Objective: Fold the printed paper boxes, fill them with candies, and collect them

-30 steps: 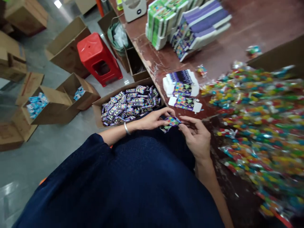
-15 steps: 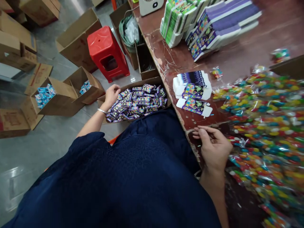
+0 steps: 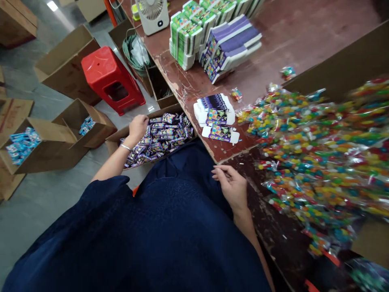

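Observation:
My left hand (image 3: 139, 126), with a bangle at its wrist, is over the near left part of a long cardboard carton (image 3: 117, 142). Small purple printed candy boxes (image 3: 164, 132) fill that carton. The fingers of this hand are loosely bent, partly hidden, and I see nothing held in them. My right hand (image 3: 231, 185) hovers at the table edge, fingers loosely bent and apart, holding nothing visible. Ahead of it on the table lie flat, unfolded purple box blanks (image 3: 217, 115). Clear bags of colourful candies (image 3: 304, 162) are heaped to its right.
Strapped stacks of green blanks (image 3: 185, 38) and purple blanks (image 3: 231, 40) stand farther back on the table (image 3: 285, 28), beside a white fan (image 3: 153, 18). On the floor are a red stool (image 3: 106, 73) and a carton (image 3: 48, 150) with blue packets.
The view has swung to the right, so the table and heap sit farther left. My left hand is still over the carton; its fingers show less. My right hand stays loosely bent near the table edge.

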`<state>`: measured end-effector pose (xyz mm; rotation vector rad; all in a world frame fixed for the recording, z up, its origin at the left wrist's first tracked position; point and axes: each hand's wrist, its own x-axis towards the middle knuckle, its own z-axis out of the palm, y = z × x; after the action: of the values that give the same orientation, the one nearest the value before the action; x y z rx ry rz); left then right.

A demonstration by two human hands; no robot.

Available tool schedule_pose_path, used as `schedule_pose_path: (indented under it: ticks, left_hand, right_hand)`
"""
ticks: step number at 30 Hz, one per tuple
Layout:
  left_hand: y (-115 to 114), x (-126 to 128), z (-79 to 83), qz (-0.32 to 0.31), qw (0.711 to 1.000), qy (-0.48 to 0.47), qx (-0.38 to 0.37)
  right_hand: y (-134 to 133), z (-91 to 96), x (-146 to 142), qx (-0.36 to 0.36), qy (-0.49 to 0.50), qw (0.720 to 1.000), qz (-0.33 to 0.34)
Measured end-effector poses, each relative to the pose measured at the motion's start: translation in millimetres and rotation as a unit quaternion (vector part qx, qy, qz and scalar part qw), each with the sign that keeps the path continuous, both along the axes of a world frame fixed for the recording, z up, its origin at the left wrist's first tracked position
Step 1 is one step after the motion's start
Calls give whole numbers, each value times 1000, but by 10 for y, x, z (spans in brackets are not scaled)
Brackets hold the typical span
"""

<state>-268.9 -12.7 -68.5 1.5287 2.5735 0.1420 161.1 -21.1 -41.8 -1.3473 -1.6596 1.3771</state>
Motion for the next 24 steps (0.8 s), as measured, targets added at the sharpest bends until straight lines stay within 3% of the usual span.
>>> schedule_pose_path:
  ticks: [2,4,6,7,8,11,14,18,24]
  left_hand:
    - [-140,-456,-98,61,995,22,-76]
    - [-209,-757,-210,76,991,21,-111]
    - [-215,-912,-347,70,988,9,-139]
    - [-203,-954,-422,67,986,3,-154]
    - [-186,-984,-496,63,984,-3,-169]
    - [-116,-1077,-686,60,978,-10,-197]
    - [-24,-1216,-780,60,977,-6,-207]
    - [41,-1338,-785,59,976,-3,-211]
    - [-81,-1264,-783,53,976,-15,-210]
  right_hand:
    - [53,-112,-311,27,-7,993,117]
    - [161,-271,-737,102,-59,967,225]
    - [278,-465,-1180,183,-194,909,322]
    - [324,-567,-1376,206,-272,863,374]
    - [356,-669,-1543,206,-296,842,401]
    - [377,-936,-1850,199,-346,804,440]
    - [367,-1107,-1962,193,-383,777,461]
    - [430,-1202,-2037,196,-406,748,487]
    - [512,-1245,-2022,195,-410,722,522]
